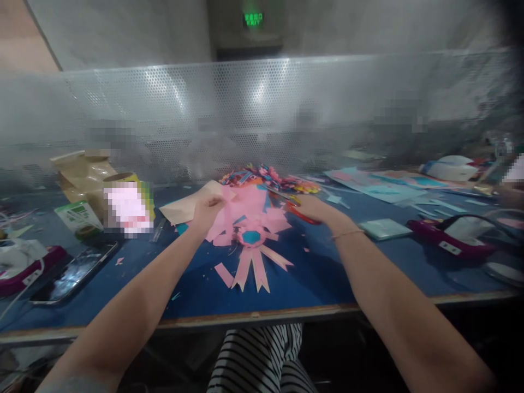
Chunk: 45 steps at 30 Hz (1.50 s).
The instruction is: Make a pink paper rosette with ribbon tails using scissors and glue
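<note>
My right hand (313,210) is closed around the red-orange handles of a pair of scissors (301,214), whose blades reach left over the pink paper. My left hand (209,204) is closed, fingers curled, at the edge of a pink paper sheet (249,197) that it seems to pinch. Beside that hand lies a beige paper sheet (182,206). Nearer to me, flat on the table, is a pink paper rosette (251,237) with a blue centre and notched ribbon tails (250,267). A loose pink strip (224,274) lies left of the tails.
Behind the paper sits a pile of colourful scraps (266,176). To the left are a phone (76,275), a brown paper bag (82,177) and a purple power strip (51,259). At right are light-blue sheets (376,185), a pale pad (385,229) and another purple strip (450,240).
</note>
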Motion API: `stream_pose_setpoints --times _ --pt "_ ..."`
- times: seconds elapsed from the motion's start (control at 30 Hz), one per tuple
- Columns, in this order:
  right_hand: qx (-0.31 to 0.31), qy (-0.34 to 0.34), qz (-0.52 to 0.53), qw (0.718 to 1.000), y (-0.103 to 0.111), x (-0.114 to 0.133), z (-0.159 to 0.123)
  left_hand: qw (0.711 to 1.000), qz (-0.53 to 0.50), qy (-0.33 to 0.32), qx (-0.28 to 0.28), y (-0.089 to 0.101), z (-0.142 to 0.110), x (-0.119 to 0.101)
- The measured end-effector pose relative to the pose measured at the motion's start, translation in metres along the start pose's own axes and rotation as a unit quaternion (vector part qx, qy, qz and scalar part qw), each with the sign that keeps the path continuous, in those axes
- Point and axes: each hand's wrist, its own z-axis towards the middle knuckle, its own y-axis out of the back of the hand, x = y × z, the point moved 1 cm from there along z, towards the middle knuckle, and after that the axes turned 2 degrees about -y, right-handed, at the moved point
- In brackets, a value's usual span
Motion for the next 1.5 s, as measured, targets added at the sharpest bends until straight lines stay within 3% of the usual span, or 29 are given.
stream_pose_setpoints --times 0.23,0.4,0.73,0.87,1.3,1.5 --pt "0.000 0.082 0.026 0.996 -0.003 0.032 -0.005 0.999 -0.016 -0.027 -0.006 0.001 0.003 0.006" --pt "0.015 0.132 0.026 0.991 0.000 0.048 -0.012 0.998 0.031 -0.056 -0.029 0.002 0.003 0.003" --pt "0.019 0.146 -0.013 0.989 -0.005 0.061 -0.014 0.997 0.062 -0.043 -0.009 -0.009 -0.009 -0.012" --pt "0.018 0.152 -0.008 0.988 -0.009 0.065 -0.014 0.996 0.052 -0.066 0.005 -0.013 -0.011 -0.011" --pt "0.007 0.156 -0.011 0.988 -0.006 0.072 -0.016 0.997 0.052 -0.048 0.008 -0.016 -0.012 -0.009" --pt "0.009 0.146 -0.021 0.989 -0.002 0.074 -0.019 0.995 0.051 -0.082 0.020 -0.015 -0.013 -0.010"
